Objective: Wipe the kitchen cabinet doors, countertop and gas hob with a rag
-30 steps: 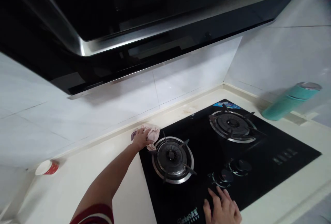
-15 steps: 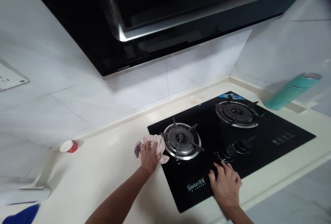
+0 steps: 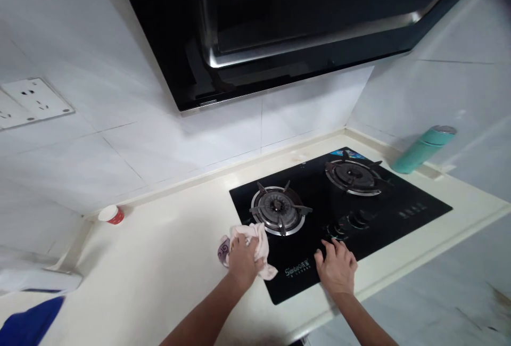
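- Head view: the left hand [image 3: 242, 262] is bunched over a pale pink cloth [image 3: 259, 246], fingers curled and pressed down on it. The cloth lies at the front-left corner of the black glass hob [image 3: 399, 197], half on the glass and half on the cream countertop [image 3: 159, 271].
- The right hand [image 3: 336, 268] rests flat on the hob's front edge, fingers slightly spread, fingertips just short of the control knobs [image 3: 347, 223]; it holds nothing.
- Progress, as a judgement: wiping appears to be under way at the hob's left front rim. The glass around the left burner [image 3: 278, 209] looks dark and clean; whether the area round the right burner [image 3: 351, 175] and the far edge have been wiped cannot be told. A faint stain shows on the countertop just behind the hob.
- Well right of the hob a teal flask [image 3: 419, 149] leans by the wall; well left of it stands a small red-and-white cup [image 3: 112, 214]; above it hangs the range hood [image 3: 303, 16].
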Demonstrator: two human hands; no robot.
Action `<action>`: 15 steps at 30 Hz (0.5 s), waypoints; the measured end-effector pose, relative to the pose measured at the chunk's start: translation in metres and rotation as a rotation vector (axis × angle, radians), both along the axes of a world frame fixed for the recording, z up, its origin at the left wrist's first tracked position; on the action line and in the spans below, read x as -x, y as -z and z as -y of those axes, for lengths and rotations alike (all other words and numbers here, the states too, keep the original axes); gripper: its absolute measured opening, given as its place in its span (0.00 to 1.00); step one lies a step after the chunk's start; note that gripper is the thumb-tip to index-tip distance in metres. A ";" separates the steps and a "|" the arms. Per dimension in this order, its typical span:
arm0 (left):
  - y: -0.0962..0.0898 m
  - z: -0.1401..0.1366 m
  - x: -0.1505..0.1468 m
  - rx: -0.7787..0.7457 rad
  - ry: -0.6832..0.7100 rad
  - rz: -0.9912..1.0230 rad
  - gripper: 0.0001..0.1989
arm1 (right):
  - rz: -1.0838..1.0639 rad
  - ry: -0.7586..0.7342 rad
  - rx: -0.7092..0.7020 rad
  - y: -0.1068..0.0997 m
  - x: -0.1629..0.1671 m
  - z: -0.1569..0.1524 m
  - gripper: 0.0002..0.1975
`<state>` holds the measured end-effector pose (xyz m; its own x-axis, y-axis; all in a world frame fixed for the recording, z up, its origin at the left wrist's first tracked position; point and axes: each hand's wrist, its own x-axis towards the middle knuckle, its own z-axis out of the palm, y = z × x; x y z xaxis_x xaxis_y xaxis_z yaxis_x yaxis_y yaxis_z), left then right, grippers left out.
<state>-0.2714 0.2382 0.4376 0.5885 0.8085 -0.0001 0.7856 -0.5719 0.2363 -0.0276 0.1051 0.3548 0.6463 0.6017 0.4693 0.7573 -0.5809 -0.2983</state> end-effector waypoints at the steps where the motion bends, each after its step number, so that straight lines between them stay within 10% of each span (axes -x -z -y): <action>1: -0.001 0.007 0.000 0.026 0.018 0.000 0.28 | 0.000 0.001 0.001 0.000 0.000 0.000 0.23; 15: 0.000 0.062 0.000 0.181 0.142 0.025 0.30 | 0.026 -0.025 -0.009 0.007 -0.008 0.007 0.25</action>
<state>-0.2711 0.1765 0.4372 0.6981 0.7055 -0.1219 0.6928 -0.6227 0.3636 -0.0199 0.0983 0.3481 0.6186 0.6132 0.4913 0.7792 -0.5589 -0.2837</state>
